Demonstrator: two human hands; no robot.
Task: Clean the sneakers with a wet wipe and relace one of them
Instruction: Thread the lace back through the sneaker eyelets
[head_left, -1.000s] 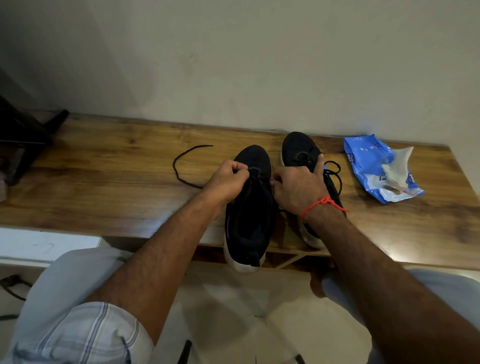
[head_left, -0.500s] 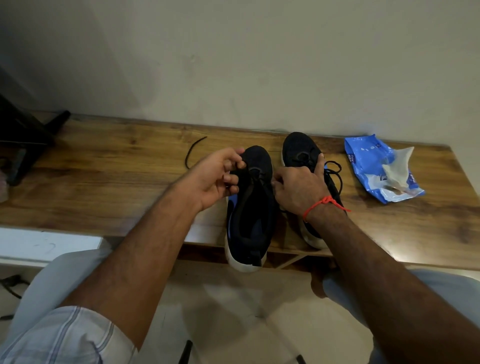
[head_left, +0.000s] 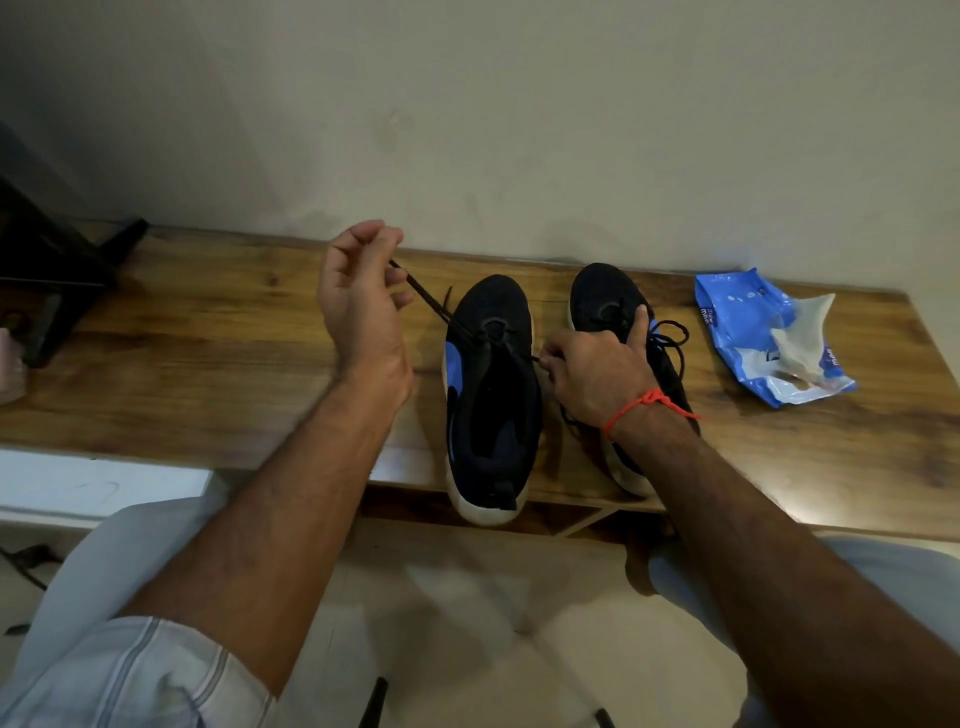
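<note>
While the left hand pinches the limp lace taut toward ten o'clock, the right hand grips its other end beside the soft sneaker on the counter; hold near the tip.

The scene is dimly and warmly lit. A bright glare patch is seen on the brown wooden worktop at its near right edge. Soft shadows are cast beside the black sneakers. Straight edges are bowed by wide-angle distortion, and fine detail is softened throughout.
</note>
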